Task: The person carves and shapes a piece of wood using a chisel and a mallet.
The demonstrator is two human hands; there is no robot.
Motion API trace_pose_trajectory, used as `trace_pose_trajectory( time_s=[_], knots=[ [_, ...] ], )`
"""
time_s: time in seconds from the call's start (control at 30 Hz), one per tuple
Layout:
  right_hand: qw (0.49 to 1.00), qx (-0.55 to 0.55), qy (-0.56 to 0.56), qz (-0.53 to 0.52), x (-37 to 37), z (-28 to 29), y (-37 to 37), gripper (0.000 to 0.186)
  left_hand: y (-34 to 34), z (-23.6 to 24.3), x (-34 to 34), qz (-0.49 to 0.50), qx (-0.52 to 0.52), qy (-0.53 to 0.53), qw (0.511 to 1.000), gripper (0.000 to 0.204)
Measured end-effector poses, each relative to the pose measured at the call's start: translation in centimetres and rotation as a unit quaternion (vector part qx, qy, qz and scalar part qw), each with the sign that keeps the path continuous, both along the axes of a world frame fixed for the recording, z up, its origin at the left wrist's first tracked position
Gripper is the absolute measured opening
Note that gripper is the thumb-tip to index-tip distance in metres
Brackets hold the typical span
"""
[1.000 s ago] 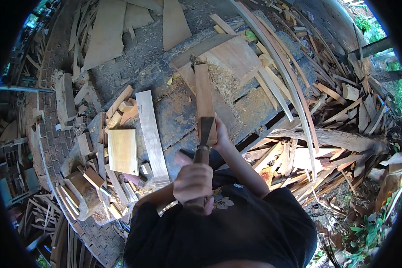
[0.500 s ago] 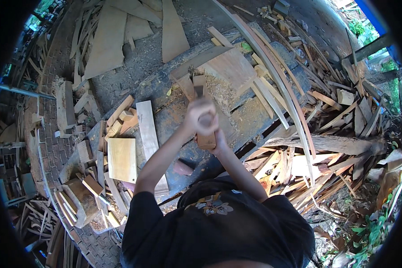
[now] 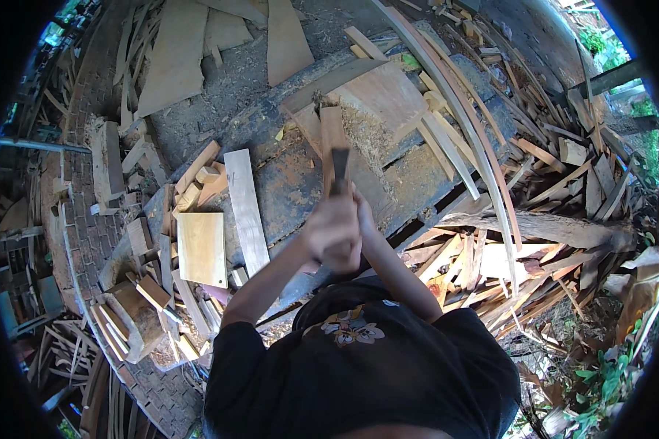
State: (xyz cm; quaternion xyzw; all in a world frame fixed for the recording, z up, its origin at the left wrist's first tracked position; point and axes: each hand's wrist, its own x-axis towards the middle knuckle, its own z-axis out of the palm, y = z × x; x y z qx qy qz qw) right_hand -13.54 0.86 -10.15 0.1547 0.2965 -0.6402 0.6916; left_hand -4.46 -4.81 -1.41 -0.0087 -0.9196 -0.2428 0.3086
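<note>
Wooden plank (image 3: 334,135) upright on my dark chopping block (image 3: 293,183), both hands, left hand (image 3: 328,233) and right hand (image 3: 360,219), in a clenched grip on the hatchet handle (image 3: 340,170), pale board (image 3: 201,249) near the block's left edge.

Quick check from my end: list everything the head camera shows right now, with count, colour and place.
Upright wood piece: one, reddish-brown, standing on the block, under the tool.
Chopping tool: one, dark, both hands on its handle; the head's shape cannot be made out.
Chopping block: one, dark weathered log, centre.
Sawdust: one pale patch, beside the upright piece.
Square board: one, pale yellow, left of centre.
Long plank: one, pale, right of the square board.
Curved strips: several, pale grey, upper right.
Offcut pile: many, orange-brown, right.
Brick paving: reddish, left.
Left hand: gripping the handle.
Right hand: gripping beside it.
</note>
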Motion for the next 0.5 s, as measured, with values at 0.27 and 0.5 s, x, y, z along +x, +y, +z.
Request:
trace_pose_trajectory(
  time_s=[0.27,0.5],
  knots=[
    [0.997,-0.058,0.037,0.029,0.1,1.2,0.2,0.042,-5.3,-0.3,-5.1,0.028,0.183,0.175,0.967,0.016],
    [0.997,0.041,0.062,0.014,0.2,1.2,-0.3,0.044,4.6,6.8,5.0,-0.117,0.158,0.178,0.964,0.005]
  ],
)
